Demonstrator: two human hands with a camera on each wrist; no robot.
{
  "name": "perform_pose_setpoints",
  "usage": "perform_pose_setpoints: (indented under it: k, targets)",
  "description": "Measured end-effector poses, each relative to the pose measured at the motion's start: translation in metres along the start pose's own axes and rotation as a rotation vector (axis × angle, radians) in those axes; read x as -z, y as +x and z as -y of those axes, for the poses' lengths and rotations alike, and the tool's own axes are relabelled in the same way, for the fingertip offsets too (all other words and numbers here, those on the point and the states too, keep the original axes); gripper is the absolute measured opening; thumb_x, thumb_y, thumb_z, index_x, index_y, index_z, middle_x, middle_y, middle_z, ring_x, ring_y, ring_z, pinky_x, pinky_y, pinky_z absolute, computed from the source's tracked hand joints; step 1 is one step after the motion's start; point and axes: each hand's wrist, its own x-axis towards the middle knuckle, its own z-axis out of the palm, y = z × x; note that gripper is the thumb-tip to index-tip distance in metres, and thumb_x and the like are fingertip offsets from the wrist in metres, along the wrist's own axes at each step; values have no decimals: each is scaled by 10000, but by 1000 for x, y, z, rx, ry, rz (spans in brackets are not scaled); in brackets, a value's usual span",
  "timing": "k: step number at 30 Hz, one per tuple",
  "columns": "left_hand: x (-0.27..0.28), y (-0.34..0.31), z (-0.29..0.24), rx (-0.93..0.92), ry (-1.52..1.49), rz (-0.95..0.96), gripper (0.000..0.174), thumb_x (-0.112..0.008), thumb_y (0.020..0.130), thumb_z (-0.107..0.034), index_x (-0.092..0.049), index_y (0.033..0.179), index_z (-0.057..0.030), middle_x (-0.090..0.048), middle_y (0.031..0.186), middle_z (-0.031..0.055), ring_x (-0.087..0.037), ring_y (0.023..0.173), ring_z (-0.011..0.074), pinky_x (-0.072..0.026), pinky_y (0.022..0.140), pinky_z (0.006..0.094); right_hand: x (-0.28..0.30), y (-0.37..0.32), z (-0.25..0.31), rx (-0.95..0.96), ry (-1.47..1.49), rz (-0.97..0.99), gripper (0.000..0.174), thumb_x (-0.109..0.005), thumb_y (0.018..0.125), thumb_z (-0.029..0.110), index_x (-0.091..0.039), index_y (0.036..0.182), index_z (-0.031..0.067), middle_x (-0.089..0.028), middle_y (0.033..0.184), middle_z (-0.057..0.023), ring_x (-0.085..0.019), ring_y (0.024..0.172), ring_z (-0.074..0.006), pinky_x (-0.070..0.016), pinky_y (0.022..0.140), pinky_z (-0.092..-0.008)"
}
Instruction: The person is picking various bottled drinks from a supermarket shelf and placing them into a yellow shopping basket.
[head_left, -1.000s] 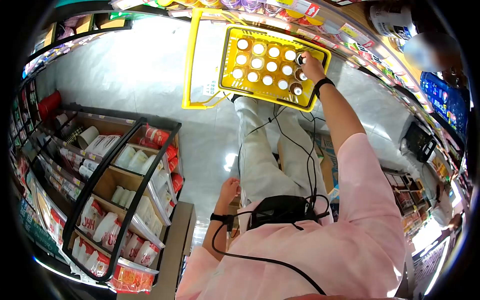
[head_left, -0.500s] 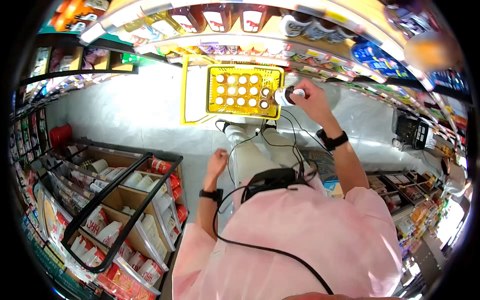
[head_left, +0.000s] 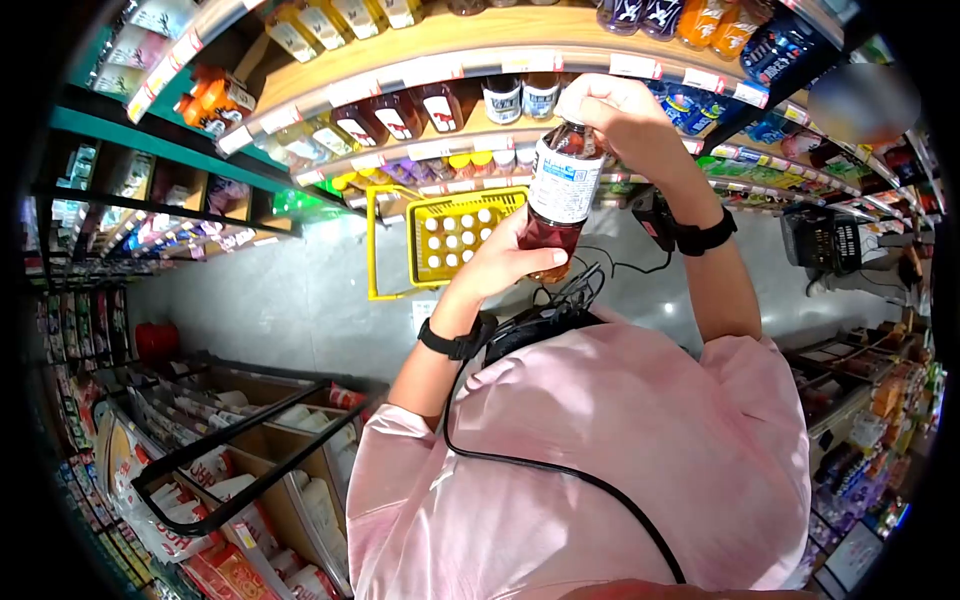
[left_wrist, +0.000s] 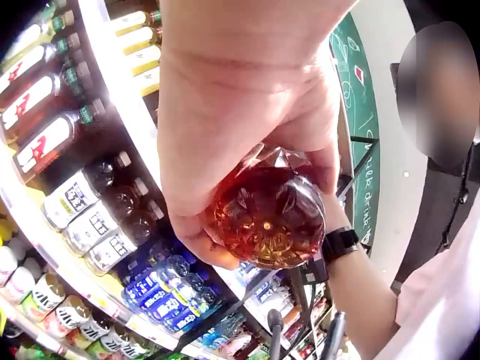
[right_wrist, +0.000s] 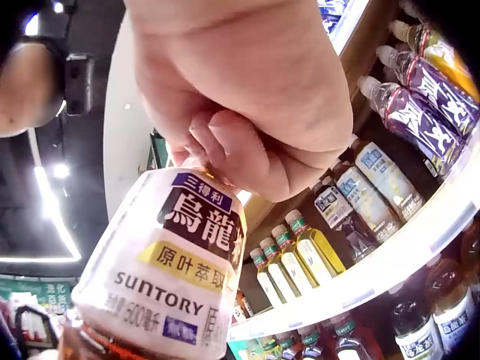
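Observation:
In front of the chest a brown-red oolong tea bottle [head_left: 565, 185] with a white label tilts, cap end away from the body. My right hand [head_left: 625, 120] grips it at the cap end, fingers curled in over the top in the right wrist view. Around its lower part my left hand [head_left: 495, 262] is wrapped, thumb across the side. The left wrist view shows the clear, faceted base [left_wrist: 270, 225] between thumb and fingers. The label [right_wrist: 176, 262] reads SUNTORY. Below, a yellow shopping basket [head_left: 468, 196] on the floor holds rows of white-capped bottles [head_left: 450, 240], partly hidden by the left hand.
Curved drink shelves [head_left: 440, 72] run ahead, with similar oolong tea bottles [head_left: 503, 100] and red-labelled bottles [head_left: 400, 115]. At the left stands a black-railed display rack [head_left: 215, 520] with packaged goods. A black basket [head_left: 820, 240] is near another person at the right.
The right hand has lifted the bottle out of the yellow basket and up toward the chest. The left hand has risen from beside the leg and taken hold of its lower part. The view has tipped up.

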Motion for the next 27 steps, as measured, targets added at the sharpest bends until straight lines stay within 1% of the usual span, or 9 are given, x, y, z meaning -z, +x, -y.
perform_pose_setpoints:
  k: [4,6,8,11,14,16,18,23,27]
  targets:
    - [-11,-9,-1,-43,-8,-105,656,-769,771,-86,-448,1339,-20,-585,1162,32,-559,1015,120,-447,925,288,13,-16,-6,-188,188,-113,285,-645,901,281,-654,1071,53,-542,660,33,-439,508,-3,-351,433,-189]
    - [-27,-13,-10,-92,94,-237,690,-789,752,-77,-443,1346,-19,-588,1176,37,-560,1038,130,-448,934,298,5,-26,-26,-6,120,-209,340,-660,897,297,-622,1138,59,-575,686,13,-478,531,-21,-362,438,-191]
    - [-34,-13,-13,-114,157,-343,692,-837,707,-109,-476,1290,-13,-608,1167,76,-576,1035,141,-468,906,314,-4,-44,-25,-51,143,-204,428,-687,886,217,-546,1232,9,-656,876,-47,-609,736,-87,-515,618,-246]
    - [-43,-13,-16,-75,668,-597,683,-864,663,-133,-475,1206,9,-631,1066,92,-597,973,151,-482,877,304,-24,-53,-48,36,454,-160,450,-694,868,95,-515,1270,-2,-655,1107,-81,-612,985,-118,-495,879,-280]
    - [-49,-13,-10,-89,819,-651,677,-865,664,-137,-468,1194,6,-629,1060,93,-596,980,160,-473,895,299,-22,-57,-51,59,591,-196,466,-687,856,41,-501,1282,0,-658,1098,-91,-620,980,-130,-504,860,-285]
    - [-40,-13,-3,-148,832,-590,690,-842,695,-115,-452,1252,3,-627,1097,89,-594,992,156,-464,916,304,-18,-63,-56,31,651,-190,480,-687,846,37,-490,1282,-8,-654,1108,-95,-618,1000,-139,-492,879,-289]
    - [-36,-19,-3,-72,169,-300,679,-823,740,-168,-467,1291,6,-598,1200,90,-580,1074,168,-472,910,324,-17,-69,-65,-11,823,-114,490,-685,832,32,-491,1280,-9,-647,1125,-101,-615,1015,-150,-475,906,-296]
    - [-13,-29,14,69,89,-22,654,-780,762,-355,-547,1216,54,-651,1017,90,-631,922,201,-502,863,339,-22,-82,-73,57,783,-5,547,-695,812,94,-482,1307,6,-639,1140,-80,-605,1035,-145,-473,912,-306]
    - [-6,-32,24,127,-185,77,646,-794,758,-304,-540,1262,9,-650,1140,62,-629,988,150,-487,891,297,-24,-87,-82,67,819,17,564,-679,830,120,-453,1331,-9,-624,1160,-77,-582,1062,-138,-444,940,-299]
